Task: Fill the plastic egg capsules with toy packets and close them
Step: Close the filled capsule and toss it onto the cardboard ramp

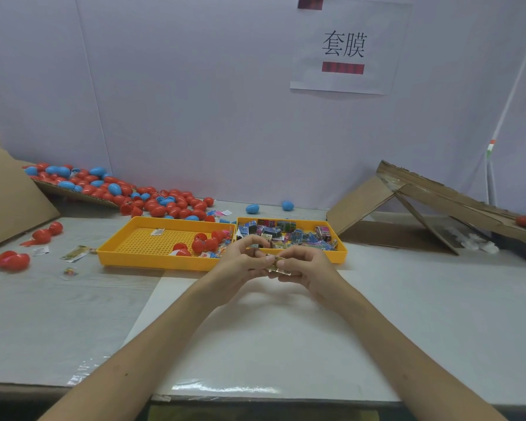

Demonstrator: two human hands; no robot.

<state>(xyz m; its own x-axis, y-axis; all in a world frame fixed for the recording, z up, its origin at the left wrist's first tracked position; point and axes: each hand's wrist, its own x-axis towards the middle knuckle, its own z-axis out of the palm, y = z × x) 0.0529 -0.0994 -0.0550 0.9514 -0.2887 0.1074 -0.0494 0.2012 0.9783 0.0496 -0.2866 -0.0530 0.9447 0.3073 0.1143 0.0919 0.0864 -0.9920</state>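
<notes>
While the left hand [240, 264] and right hand [305, 270] pinch one toy packet [277, 264] mid-frame, red capsules [201, 244] centre-left look unfilled.

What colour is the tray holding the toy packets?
Yellow; the tray shows best in the head view.

I see a yellow plastic tray [146, 243] with a grid-dotted floor, another yellow tray [340, 253] of multicoloured printed toy packets [286, 232], red and blue plastic egg capsules [156, 206], and brown cardboard sheets [362, 202].
</notes>
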